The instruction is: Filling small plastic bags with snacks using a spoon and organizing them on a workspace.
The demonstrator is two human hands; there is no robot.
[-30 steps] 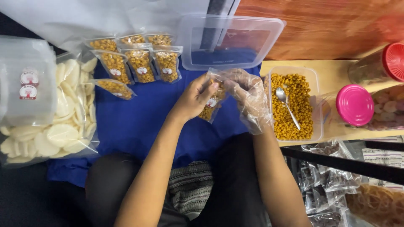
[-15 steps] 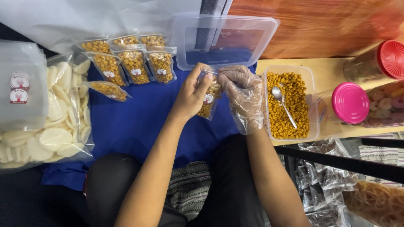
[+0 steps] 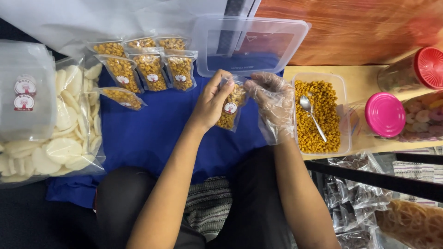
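Blue cloth (image 3: 152, 138) lies beneath a small clear plastic pouch of yellow snack (image 3: 230, 108), lifted slightly closer since before; bare left hand (image 3: 210, 103) and plastic-gloved right hand (image 3: 272, 103) pinch its top.

Small clear snack pouch (image 3: 229, 107), upright, between hands (image 3: 240, 99)

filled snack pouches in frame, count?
8. Three in the back row, three in the row before it, one lying flat at the left, one held by both hands. More may be hidden behind.
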